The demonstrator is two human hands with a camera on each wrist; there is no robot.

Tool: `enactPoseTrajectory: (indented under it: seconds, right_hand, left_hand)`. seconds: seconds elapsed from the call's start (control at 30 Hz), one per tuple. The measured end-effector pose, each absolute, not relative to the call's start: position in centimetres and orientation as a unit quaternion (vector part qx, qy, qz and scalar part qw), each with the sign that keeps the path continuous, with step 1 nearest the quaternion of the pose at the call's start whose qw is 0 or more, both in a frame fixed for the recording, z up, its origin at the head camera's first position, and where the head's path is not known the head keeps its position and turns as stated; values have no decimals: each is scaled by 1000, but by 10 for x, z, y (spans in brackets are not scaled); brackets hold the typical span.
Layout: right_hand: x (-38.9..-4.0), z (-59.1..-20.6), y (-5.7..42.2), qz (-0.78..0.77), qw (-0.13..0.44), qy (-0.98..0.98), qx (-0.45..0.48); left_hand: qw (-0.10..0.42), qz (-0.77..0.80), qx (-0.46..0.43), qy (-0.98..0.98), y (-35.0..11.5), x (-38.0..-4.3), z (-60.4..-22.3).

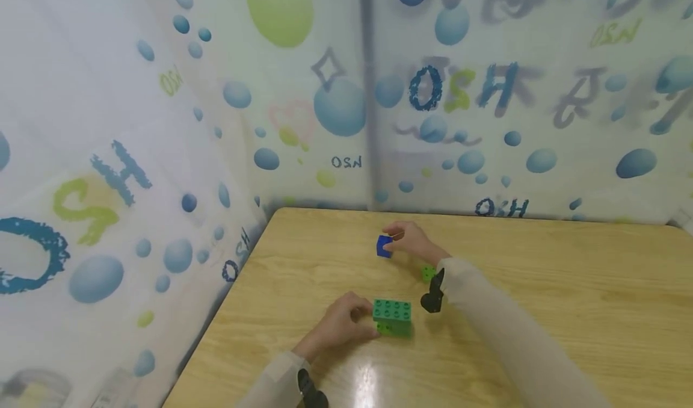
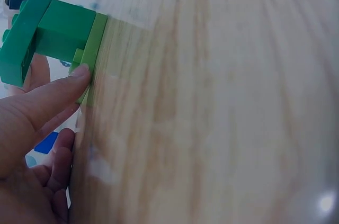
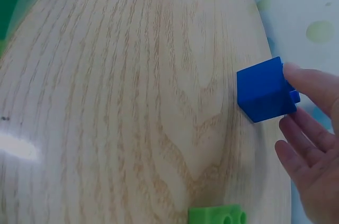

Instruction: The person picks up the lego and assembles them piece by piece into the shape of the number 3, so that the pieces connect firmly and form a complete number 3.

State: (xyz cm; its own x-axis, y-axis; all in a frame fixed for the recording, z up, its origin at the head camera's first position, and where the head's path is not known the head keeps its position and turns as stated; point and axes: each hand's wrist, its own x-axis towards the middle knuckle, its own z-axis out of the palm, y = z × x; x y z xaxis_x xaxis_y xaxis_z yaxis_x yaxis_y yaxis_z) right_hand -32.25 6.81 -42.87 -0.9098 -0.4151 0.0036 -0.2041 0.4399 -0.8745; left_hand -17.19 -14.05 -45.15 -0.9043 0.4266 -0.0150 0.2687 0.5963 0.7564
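Note:
A stack of toy building bricks (image 1: 397, 324) stands on the table, with dark green bricks above a light green base (image 2: 97, 38). My left hand (image 1: 341, 324) holds that base at its left end; the thumb lies on it in the left wrist view. Farther back, my right hand (image 1: 414, 241) pinches a small blue brick (image 3: 262, 90) by its studded side, and the brick is tilted in the right wrist view. Part of the index finger is hidden behind the blue brick. A loose light green brick (image 1: 428, 273) sits below the right wrist.
The wooden table (image 1: 541, 287) reaches a back edge just beyond the right hand. Behind it and on the left hang white curtains (image 1: 303, 173) with blue and green bubble prints. A dark wrist camera (image 1: 433, 293) sits on the right sleeve near the loose brick.

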Motion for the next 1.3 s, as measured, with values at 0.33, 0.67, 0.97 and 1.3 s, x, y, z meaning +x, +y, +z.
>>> enactPoseTrajectory:
  seconds: [0.33,0.67,0.97,1.3]
  right_hand:
    - [-322,-435,75,-499,104,844,-168]
    - [-314,-430,81,-501,98,843,-170]
    - [-298,-416,89,-502,92,834,-209]
    - [-272,-393,97,-511,108,807,-274]
  left_hand:
    - [95,402,207,887,-134,-173,-451]
    - [87,402,215,886,-132,-172,-455]
    - [88,403,218,885,-135,-173,-456]
    - [99,405,218,882,-141,-176,-453]
